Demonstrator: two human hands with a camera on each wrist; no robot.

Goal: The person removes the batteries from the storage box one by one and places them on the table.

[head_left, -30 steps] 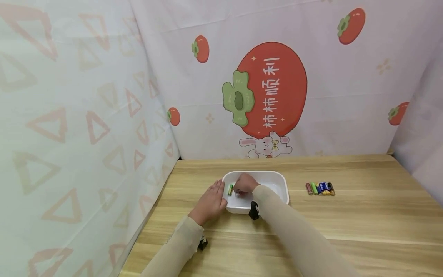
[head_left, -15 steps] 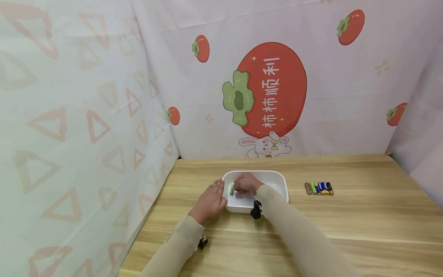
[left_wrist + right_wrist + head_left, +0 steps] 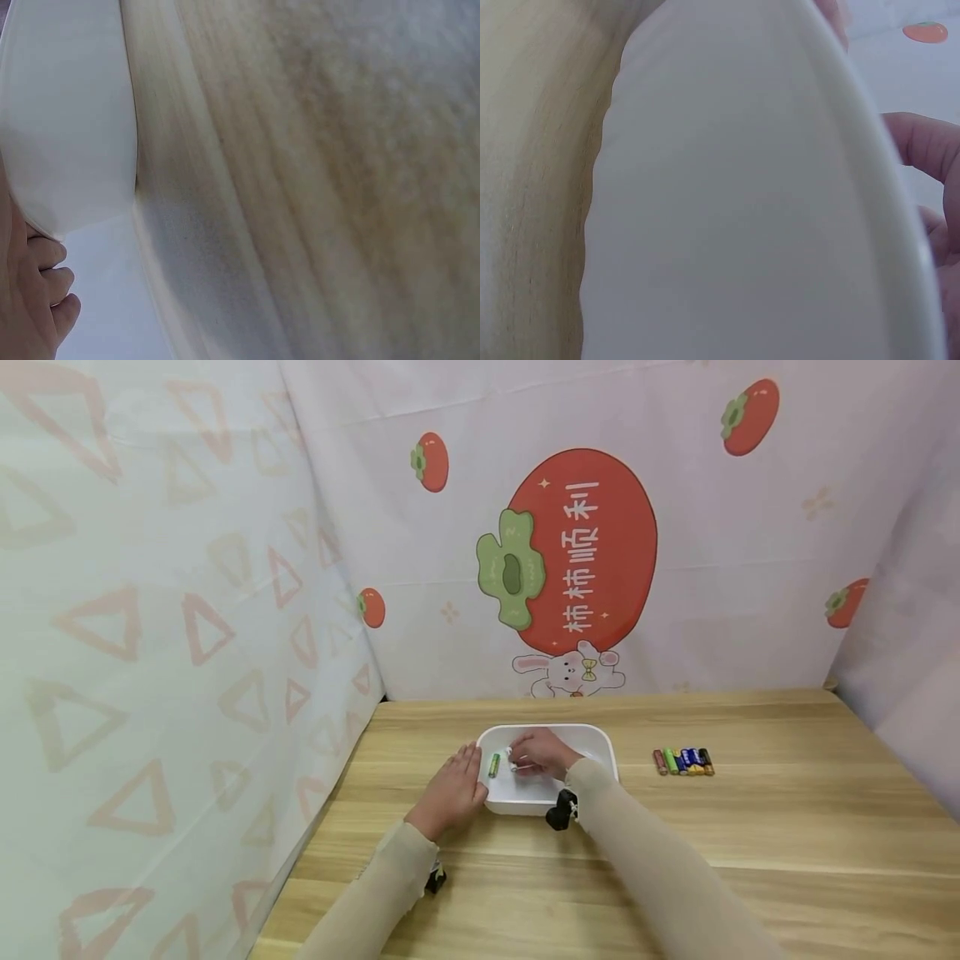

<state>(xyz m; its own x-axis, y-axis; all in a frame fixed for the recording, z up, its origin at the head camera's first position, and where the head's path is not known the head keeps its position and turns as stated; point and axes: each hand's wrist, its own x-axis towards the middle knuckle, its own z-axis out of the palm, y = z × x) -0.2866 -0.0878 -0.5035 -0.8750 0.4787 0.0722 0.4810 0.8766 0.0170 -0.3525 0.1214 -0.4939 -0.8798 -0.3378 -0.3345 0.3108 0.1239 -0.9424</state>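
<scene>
A white basin [image 3: 513,807] stands on the wooden table. My left hand [image 3: 450,789] rests along its left rim, fingers straight and close together. Inside the basin, near the left wall, lies a green battery [image 3: 493,766]. My right hand [image 3: 543,752] reaches in over the near rim, just right of the battery, its fingers bent. Small whitish spots show at its fingertips; I cannot tell whether it holds something. In the right wrist view the basin wall [image 3: 735,180] hides much of the right hand. In the left wrist view, fingertips [image 3: 58,285] show by the basin's outer wall.
To the right of the basin, several batteries [image 3: 683,762] stand side by side in a short row: red, green, blue and black. A printed cloth backdrop [image 3: 712,568] rises behind the table [image 3: 562,877], and another cloth [image 3: 165,693] hangs along the left.
My right hand moves from beside the green battery a little right, its fingers loosening from a closer bunch. The green battery shifts slightly in tilt. My left hand stays on the rim.
</scene>
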